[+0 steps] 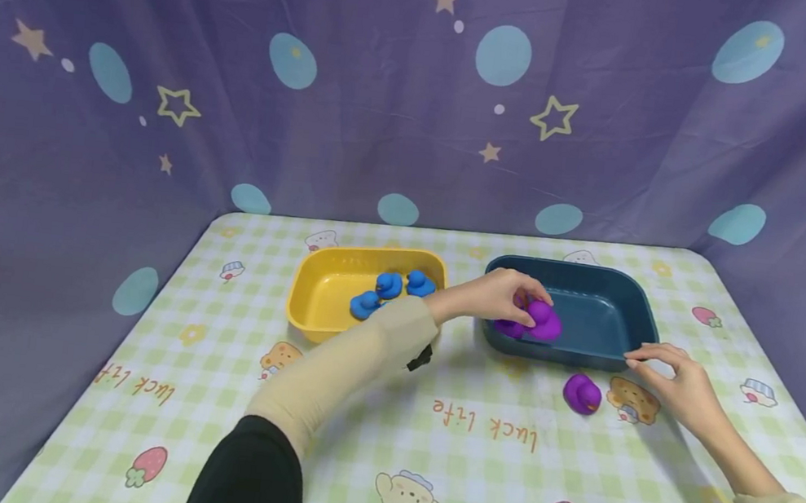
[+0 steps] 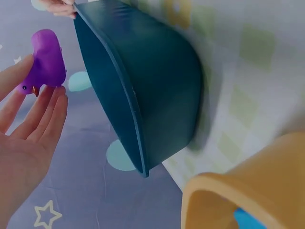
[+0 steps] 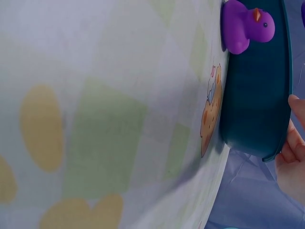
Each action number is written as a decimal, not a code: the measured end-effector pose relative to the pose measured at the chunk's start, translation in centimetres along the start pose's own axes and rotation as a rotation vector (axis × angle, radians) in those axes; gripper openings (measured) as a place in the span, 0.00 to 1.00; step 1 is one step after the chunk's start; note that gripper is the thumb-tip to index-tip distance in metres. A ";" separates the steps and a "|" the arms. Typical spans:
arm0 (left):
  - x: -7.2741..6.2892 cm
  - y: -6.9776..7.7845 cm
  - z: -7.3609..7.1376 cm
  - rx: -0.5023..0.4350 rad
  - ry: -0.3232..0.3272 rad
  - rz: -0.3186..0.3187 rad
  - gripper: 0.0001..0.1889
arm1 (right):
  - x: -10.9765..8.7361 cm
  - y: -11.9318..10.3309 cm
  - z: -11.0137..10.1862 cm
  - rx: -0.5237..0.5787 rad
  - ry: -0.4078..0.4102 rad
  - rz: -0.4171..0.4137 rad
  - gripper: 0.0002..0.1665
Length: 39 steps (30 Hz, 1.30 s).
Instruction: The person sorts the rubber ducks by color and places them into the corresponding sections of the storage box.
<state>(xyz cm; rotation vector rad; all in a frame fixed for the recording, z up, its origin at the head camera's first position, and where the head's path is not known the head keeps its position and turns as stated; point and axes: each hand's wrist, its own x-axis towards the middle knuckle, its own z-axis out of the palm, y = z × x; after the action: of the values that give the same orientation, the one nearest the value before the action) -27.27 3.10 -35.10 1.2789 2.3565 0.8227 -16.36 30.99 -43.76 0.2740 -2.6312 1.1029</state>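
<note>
A purple rubber duck [image 2: 47,59] is pinched between the thumb and fingers of my left hand [image 1: 505,295], over the left part of the dark teal bin [image 1: 591,355]. Beside it in the head view, more purple [image 1: 508,328] shows at the bin's left end, partly hidden by the hand. My right hand [image 1: 684,388] grips the bin's rim near its front right corner, thumb and fingertips on the edge. Another purple duck [image 1: 582,394] sits on the tablecloth just in front of the bin, also visible in the right wrist view.
Left of the teal bin stands a yellow bin [image 1: 313,332] with several blue rubber ducks [image 1: 389,285] in it; the left forearm crosses its front right corner. A checked tablecloth [image 1: 352,459] covers the table. Behind hangs a purple patterned curtain [image 1: 355,148].
</note>
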 end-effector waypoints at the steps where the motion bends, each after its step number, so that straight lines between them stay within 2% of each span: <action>1: 0.3 -0.1 0.0 -0.002 0.006 -0.010 0.20 | 0.0 0.0 0.0 -0.004 0.001 -0.001 0.08; 4: 1.1 -0.6 0.1 -0.019 0.026 -0.045 0.20 | 0.0 0.0 0.1 -0.011 0.003 -0.008 0.08; 13: 4.0 -2.0 0.4 0.022 0.100 -0.106 0.19 | 0.0 0.0 -0.2 -0.013 0.005 -0.006 0.08; 17: 5.0 -2.7 0.8 0.041 0.128 -0.161 0.19 | 0.0 -0.1 -0.2 -0.015 0.002 -0.012 0.08; 21: 5.9 -3.4 1.4 0.057 0.144 -0.182 0.19 | 0.0 -0.1 -0.2 -0.020 0.008 -0.018 0.08; 31: 7.5 -4.4 2.5 0.157 0.142 -0.213 0.19 | 0.1 0.0 -0.1 -0.014 0.011 -0.021 0.08; 34: 7.8 -4.7 2.7 0.174 0.145 -0.224 0.19 | 0.2 0.0 -0.1 -0.002 0.019 -0.038 0.07; 39: 7.9 -4.7 3.1 0.209 0.114 -0.247 0.19 | 0.2 0.1 -0.1 0.007 0.022 -0.050 0.06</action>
<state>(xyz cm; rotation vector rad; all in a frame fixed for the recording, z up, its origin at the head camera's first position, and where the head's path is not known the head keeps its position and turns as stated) -32.91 8.72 -40.58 1.0069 2.6823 0.5996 -16.52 31.14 -43.72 0.3253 -2.5866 1.0935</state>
